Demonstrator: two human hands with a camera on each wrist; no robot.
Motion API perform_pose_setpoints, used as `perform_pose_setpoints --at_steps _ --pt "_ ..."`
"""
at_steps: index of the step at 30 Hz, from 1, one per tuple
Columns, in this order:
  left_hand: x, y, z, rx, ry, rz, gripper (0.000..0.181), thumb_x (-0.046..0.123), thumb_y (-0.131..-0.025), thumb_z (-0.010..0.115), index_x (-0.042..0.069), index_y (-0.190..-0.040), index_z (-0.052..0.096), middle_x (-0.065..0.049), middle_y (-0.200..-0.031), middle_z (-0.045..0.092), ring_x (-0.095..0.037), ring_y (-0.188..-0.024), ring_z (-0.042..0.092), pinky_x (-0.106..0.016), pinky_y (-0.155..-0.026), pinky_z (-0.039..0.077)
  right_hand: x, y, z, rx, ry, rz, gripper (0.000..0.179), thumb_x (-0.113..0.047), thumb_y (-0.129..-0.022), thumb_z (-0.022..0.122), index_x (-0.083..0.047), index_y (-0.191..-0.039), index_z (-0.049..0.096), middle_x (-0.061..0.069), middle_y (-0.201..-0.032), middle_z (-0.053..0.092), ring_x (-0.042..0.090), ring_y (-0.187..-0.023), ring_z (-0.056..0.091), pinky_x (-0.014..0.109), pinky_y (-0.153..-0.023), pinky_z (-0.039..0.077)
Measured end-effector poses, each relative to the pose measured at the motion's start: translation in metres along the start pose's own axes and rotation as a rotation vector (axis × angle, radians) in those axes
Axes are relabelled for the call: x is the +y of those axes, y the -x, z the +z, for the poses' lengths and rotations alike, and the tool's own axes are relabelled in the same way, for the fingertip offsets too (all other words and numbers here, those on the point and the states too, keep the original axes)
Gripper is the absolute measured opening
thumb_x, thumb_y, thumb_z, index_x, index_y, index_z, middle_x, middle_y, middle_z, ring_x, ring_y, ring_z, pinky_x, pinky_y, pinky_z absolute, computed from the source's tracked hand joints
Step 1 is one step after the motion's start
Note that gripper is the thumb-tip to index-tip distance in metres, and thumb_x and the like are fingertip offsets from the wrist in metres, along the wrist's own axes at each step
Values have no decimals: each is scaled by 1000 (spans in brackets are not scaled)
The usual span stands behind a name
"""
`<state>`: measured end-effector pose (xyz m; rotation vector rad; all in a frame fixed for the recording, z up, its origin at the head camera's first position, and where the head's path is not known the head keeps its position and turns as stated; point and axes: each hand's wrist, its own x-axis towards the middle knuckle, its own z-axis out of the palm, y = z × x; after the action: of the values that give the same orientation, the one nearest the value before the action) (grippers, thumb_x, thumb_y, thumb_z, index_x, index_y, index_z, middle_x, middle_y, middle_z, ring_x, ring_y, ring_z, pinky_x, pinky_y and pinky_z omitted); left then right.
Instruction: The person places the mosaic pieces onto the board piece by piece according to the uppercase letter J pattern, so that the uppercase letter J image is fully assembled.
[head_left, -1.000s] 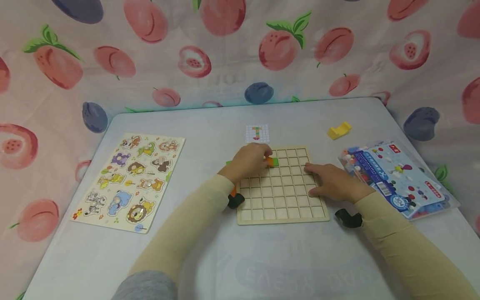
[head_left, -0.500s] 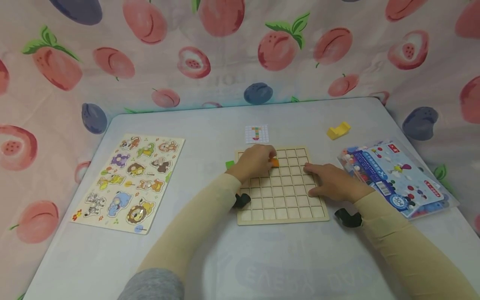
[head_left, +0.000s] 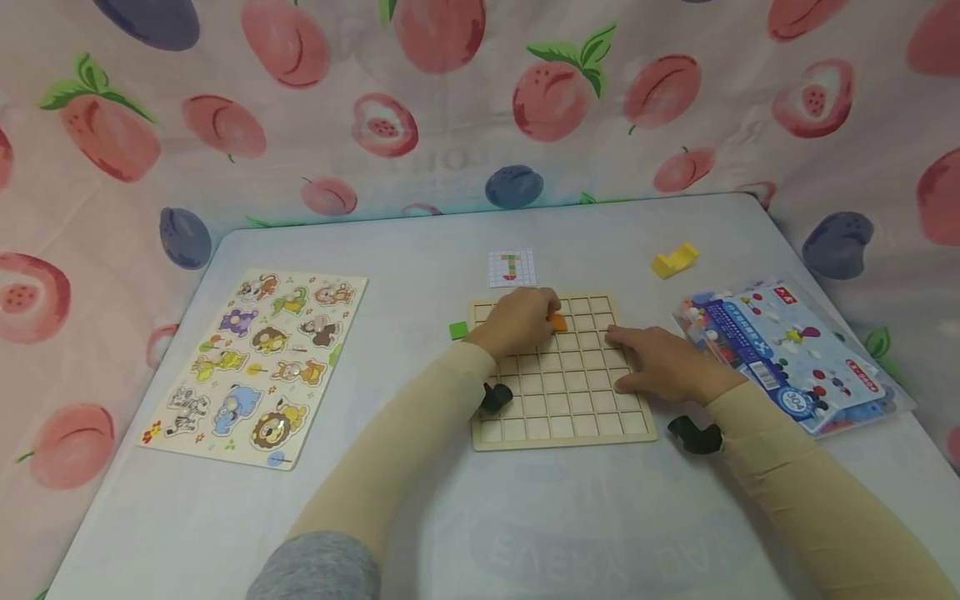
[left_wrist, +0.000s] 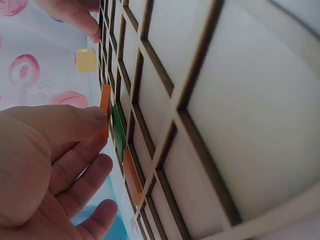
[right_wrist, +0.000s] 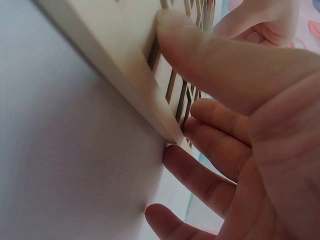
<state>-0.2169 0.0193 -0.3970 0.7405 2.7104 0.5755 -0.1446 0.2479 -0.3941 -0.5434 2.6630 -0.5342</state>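
Observation:
My left hand [head_left: 517, 321] is over the far part of the wooden grid board [head_left: 562, 444]. Between thumb and index finger it pinches an orange square tile [left_wrist: 106, 114], held on edge close over the cells. Below that, in the left wrist view, a green tile [left_wrist: 119, 131] and another orange tile [left_wrist: 131, 176] lie side by side in the grid; in the head view the hand hides them. My right hand [head_left: 663, 362] rests at the board's right edge, its thumb [right_wrist: 185, 42] on the frame and its fingers spread along the side.
A loose green tile [head_left: 458, 331] lies just left of the board. Behind it is a small pattern card [head_left: 512, 268]. An animal puzzle board [head_left: 255, 367] lies at left. At right are a yellow block [head_left: 675, 261] and a clear-lidded molecule kit box [head_left: 795, 354].
My left hand has shifted right across the board's far rows with the orange tile, and the loose green tile at left has come fully into view. The right hand stays in place.

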Motion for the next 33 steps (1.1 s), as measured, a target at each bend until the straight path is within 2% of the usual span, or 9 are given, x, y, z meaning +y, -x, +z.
perform_pose_setpoints --at_steps 10,20,33 --pt "3 -3 2 2 45 -8 32 11 -97 63 9 -129 65 -2 -115 66 -15 -102 59 -29 -89 49 1 0 0 4 -6 -16 74 -21 -87 79 4 -147 43 27 -149 42 47 -136 39 59 -111 30" --pt "5 -6 4 -2 25 -4 30 13 -98 63 8 -127 66 -3 -112 67 -14 -94 59 -29 -86 49 2 1 -1 3 -26 -16 74 -19 -87 79 4 -147 43 27 -149 43 47 -136 39 59 -110 30" --pt "6 -6 6 11 13 12 27 12 -97 63 8 -123 67 -4 -112 69 -13 -91 59 -29 -85 50 3 -1 1 -1 0 -3 74 -22 -87 79 3 -147 44 25 -150 42 47 -136 39 59 -110 31"
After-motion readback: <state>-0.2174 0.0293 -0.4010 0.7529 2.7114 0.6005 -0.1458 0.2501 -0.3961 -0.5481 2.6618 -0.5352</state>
